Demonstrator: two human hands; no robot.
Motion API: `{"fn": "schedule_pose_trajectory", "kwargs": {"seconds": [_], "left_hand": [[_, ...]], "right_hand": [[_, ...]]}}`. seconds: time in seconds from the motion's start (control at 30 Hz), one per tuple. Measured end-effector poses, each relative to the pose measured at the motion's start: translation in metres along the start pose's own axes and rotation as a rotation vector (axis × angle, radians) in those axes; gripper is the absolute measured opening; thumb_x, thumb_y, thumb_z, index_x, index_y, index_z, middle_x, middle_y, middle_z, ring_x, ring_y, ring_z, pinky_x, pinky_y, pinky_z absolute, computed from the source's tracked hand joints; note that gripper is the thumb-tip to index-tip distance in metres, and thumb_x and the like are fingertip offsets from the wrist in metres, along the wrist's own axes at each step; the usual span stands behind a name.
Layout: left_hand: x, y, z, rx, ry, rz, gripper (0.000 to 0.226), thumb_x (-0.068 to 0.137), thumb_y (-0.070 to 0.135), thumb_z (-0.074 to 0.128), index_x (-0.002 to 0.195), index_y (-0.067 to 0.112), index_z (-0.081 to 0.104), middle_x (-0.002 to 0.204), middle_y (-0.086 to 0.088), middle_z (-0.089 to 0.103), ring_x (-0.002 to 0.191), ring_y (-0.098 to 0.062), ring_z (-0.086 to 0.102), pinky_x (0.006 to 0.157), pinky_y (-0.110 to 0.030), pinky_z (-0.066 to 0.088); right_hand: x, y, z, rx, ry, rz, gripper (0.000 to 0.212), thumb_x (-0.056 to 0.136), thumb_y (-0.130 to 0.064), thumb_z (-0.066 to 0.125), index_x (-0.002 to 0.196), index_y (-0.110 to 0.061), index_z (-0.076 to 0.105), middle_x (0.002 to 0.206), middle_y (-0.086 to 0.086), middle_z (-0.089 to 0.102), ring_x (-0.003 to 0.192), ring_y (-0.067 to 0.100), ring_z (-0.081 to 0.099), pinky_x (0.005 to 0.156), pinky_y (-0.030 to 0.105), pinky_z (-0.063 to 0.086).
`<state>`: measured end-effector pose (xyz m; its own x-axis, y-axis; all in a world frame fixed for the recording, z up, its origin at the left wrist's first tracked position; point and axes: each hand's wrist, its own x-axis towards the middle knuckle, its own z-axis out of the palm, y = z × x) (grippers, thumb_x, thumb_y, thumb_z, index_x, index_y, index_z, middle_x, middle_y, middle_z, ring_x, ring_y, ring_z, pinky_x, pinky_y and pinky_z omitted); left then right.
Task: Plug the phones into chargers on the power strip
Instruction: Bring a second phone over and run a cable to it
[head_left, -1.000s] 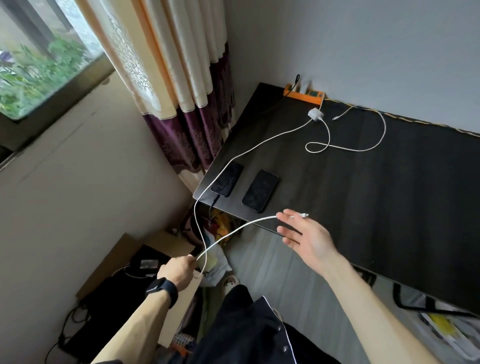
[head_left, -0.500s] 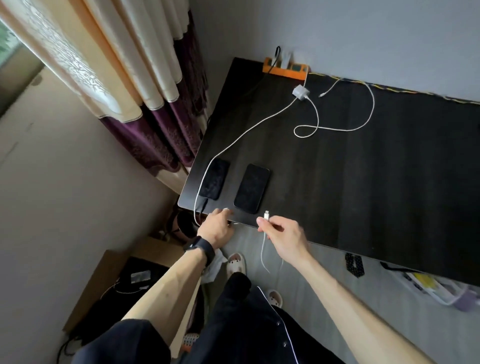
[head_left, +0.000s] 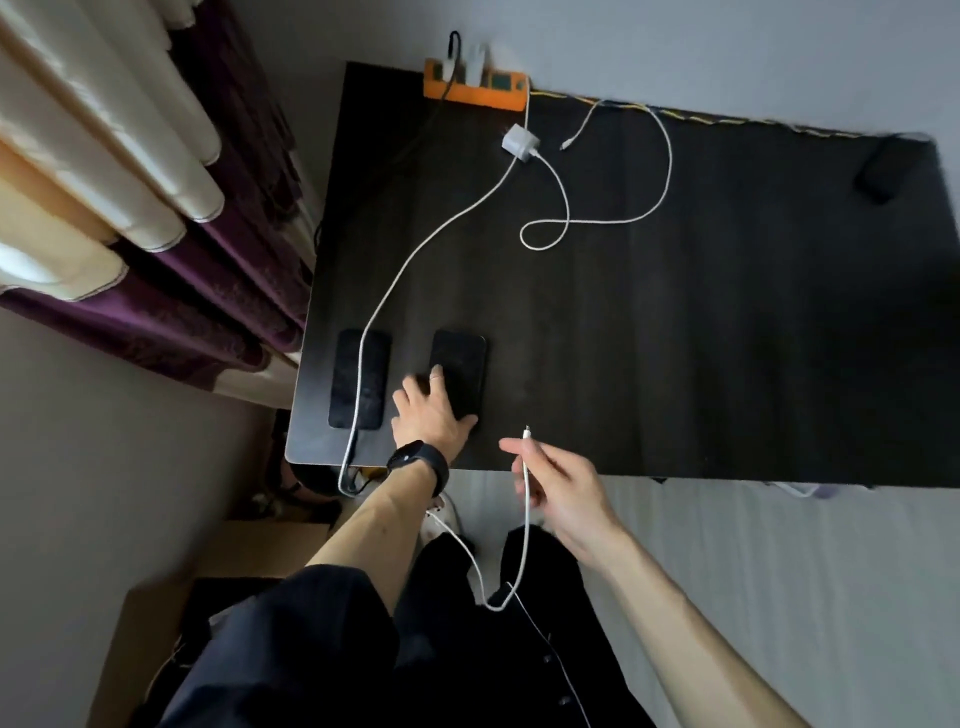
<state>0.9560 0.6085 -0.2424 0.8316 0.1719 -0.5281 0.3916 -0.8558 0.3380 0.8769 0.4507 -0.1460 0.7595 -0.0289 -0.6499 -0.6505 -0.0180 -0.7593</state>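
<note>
Two black phones lie side by side near the front left corner of the dark table. My left hand rests flat on the near end of the right phone, fingers spread. The left phone has a white cable running across it from the orange power strip at the back edge. That cable drops off the table's front edge and loops up to my right hand, which pinches it just below its plug tip. A loose white charger block with its own coiled cable lies near the strip.
Cream and purple curtains hang left of the table. A cardboard box and clutter sit on the floor under the table's left corner. A dark object lies at the table's far right. A grey wall runs behind the table.
My left hand has moved from the table's front edge up onto the right phone. My right hand still holds the cable end, now slightly to the right. The camera has moved closer over the table.
</note>
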Motion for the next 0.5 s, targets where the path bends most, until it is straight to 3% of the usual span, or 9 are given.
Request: {"fn": "schedule_pose_trajectory", "kwargs": {"seconds": [0.07,0.17,0.37,0.43,0.5], "left_hand": [[0.005,0.006,0.000,0.003,-0.006,0.024,0.090,0.081,0.046,0.074,0.151,0.022,0.022,0.146,-0.016,0.028,0.132,-0.038,0.030,0.102,-0.051,0.041],[0.009,0.014,-0.002,-0.013,-0.035,0.012,0.094,0.081,0.038,0.077,0.152,0.021,0.018,0.144,-0.017,0.028,0.130,-0.041,0.031,0.103,-0.050,0.040],[0.019,0.020,-0.005,-0.152,-0.033,-0.142,0.114,0.066,0.028,0.090,0.150,0.028,0.012,0.146,-0.014,0.023,0.133,-0.042,0.030,0.102,-0.059,0.040],[0.026,0.018,-0.002,-0.212,-0.040,-0.169,0.117,0.065,0.026,0.091,0.149,0.030,0.010,0.144,-0.015,0.030,0.132,-0.043,0.034,0.105,-0.057,0.038],[0.028,0.015,0.000,-0.317,-0.078,-0.162,0.103,0.072,0.026,0.085,0.148,0.023,0.015,0.138,-0.018,0.045,0.126,-0.041,0.047,0.100,-0.047,0.044]], "right_hand": [[-0.001,-0.001,-0.004,0.126,-0.026,0.037,0.028,0.104,-0.017,0.050,0.118,-0.005,0.071,0.075,-0.006,0.060,0.066,0.009,0.051,0.060,0.023,0.038],[-0.005,-0.001,-0.009,0.216,-0.078,0.062,0.027,0.103,-0.009,0.050,0.123,-0.004,0.067,0.080,-0.003,0.059,0.069,0.009,0.053,0.065,0.026,0.044],[-0.006,-0.003,-0.014,0.113,0.066,-0.098,0.016,0.095,-0.009,0.066,0.103,-0.017,0.078,0.083,0.003,0.076,0.070,0.011,0.067,0.066,0.021,0.056],[-0.007,-0.001,-0.018,0.111,0.110,-0.148,0.016,0.092,-0.010,0.070,0.102,-0.019,0.079,0.085,0.006,0.077,0.071,0.013,0.070,0.067,0.023,0.058],[-0.010,0.001,-0.021,0.104,0.141,-0.186,0.017,0.090,-0.010,0.072,0.100,-0.023,0.079,0.085,0.006,0.077,0.072,0.014,0.072,0.068,0.024,0.059]]}}
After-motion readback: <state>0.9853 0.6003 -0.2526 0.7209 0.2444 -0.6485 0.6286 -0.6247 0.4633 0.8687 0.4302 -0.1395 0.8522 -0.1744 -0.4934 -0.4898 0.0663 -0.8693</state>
